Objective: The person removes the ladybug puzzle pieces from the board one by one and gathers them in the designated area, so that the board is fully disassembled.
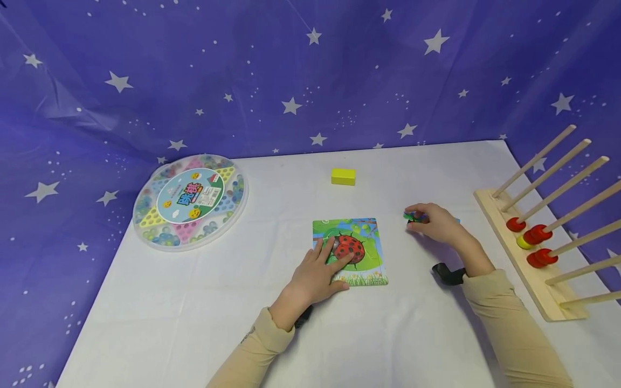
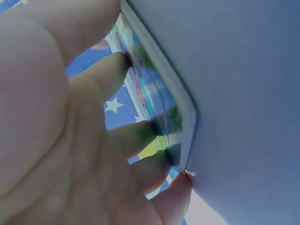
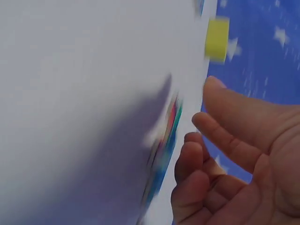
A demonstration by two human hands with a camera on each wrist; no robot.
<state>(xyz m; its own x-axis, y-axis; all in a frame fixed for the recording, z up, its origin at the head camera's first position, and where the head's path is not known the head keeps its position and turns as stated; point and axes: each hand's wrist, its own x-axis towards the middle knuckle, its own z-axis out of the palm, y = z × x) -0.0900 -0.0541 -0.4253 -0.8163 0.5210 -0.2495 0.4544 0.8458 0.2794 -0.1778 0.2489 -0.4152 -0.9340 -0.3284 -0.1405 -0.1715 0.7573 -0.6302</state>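
Note:
In the head view a square ladybug picture puzzle [image 1: 375, 272] lies on the table. My left hand [image 1: 317, 272] rests on its left part with the fingers spread. The left wrist view shows those fingertips along the edge of the puzzle board [image 2: 180, 93]. Farther right, my right hand [image 1: 436, 223] is over a small, bright flat piece [image 1: 414, 216], mostly hidden by it. In the right wrist view the flat piece [image 3: 166, 140] is blurred, low over the white cloth. Beside it are the loosely bent fingers [image 3: 190, 187], with nothing between thumb and fingertips.
A yellow block [image 1: 343, 177] sits beyond the puzzle. To the left is a round, clear marble-game case [image 1: 233, 222]. On the right stands a wooden peg rack [image 1: 504, 231] with several red rings and a yellow one. Starry blue cloth [image 1: 262, 81] hangs behind the white-covered table.

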